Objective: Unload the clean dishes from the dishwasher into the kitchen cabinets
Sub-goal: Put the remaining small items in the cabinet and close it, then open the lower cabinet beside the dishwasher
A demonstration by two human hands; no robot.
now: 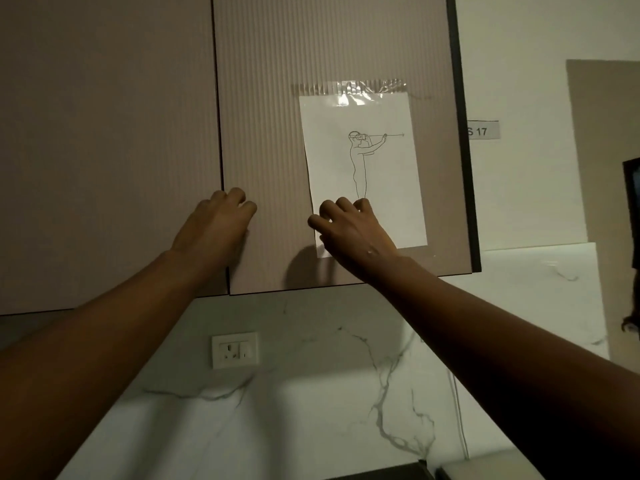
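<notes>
Both hands raised to shut cabinet door: left hand and right hand w/ fingers loosely curled, holding nothing; right overlaps taped sketch at 3 o'clock, prob. calibration pose.

Head-worn view, facing forward and upward, close to cabinet doors

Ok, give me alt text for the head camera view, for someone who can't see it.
Both hands reach up to a closed upper cabinet door: the left hand rests near its left edge, the right hand on a taped paper drawing of a figure. Below are a marble backsplash and a wall socket.
</notes>
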